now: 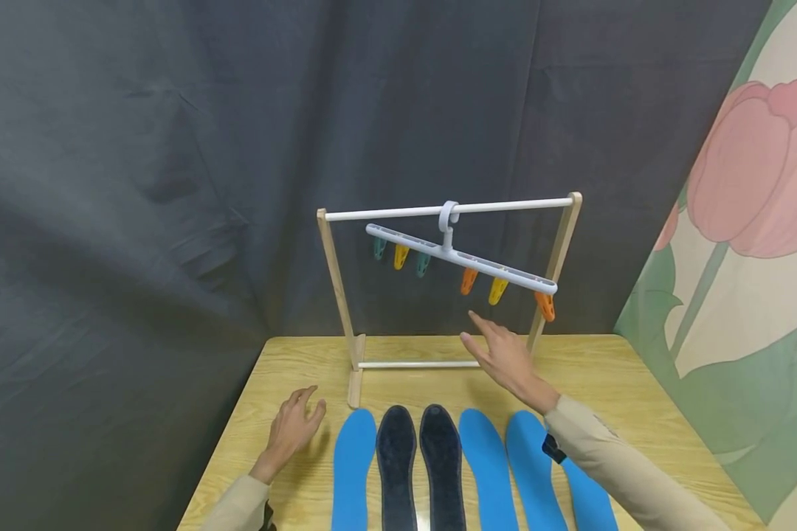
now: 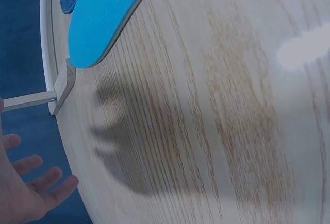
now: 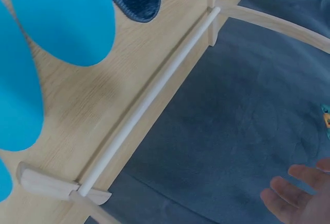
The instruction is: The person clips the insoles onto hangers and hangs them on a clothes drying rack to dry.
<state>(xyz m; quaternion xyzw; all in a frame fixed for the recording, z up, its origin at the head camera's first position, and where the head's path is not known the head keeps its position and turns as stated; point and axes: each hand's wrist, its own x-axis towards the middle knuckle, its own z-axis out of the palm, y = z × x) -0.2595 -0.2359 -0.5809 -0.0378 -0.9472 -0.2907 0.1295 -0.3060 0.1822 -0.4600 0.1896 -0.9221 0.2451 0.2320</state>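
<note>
Right hand [image 1: 505,361]: I have it raised in the air just below the hanger [image 1: 465,258], nearest an orange clip [image 1: 468,281] and a yellow clip [image 1: 498,290] on the bar's right half. Thumb and fingers apart; grip empty.

Left hand [image 1: 291,426]: above the table [image 1: 644,413], between its left edge and the leftmost blue insole [image 1: 353,472]. Fingers apart, loosely bent; grip empty. Left wrist view gives me a hand-shaped shadow on the wood.

Hanger: hooked over the top rod [image 1: 385,214] of the rack [image 1: 337,287], bar slanting, right end lower in my head view. Six clips along it, from left: green, yellow, green, orange, yellow, orange.

Rack: standing near the table's back edge, wooden uprights, white rods.

Insoles: six in a row in front of the rack, rounded ends toward the back edge. From left: blue, dark [image 1: 397,464], dark [image 1: 440,464], then three blue. Right sleeve [image 1: 624,457] crosses above the last two.

Surroundings: dark curtain [image 1: 405,110] behind the back edge; tulip wall [image 1: 737,169] along the right edge.
</note>
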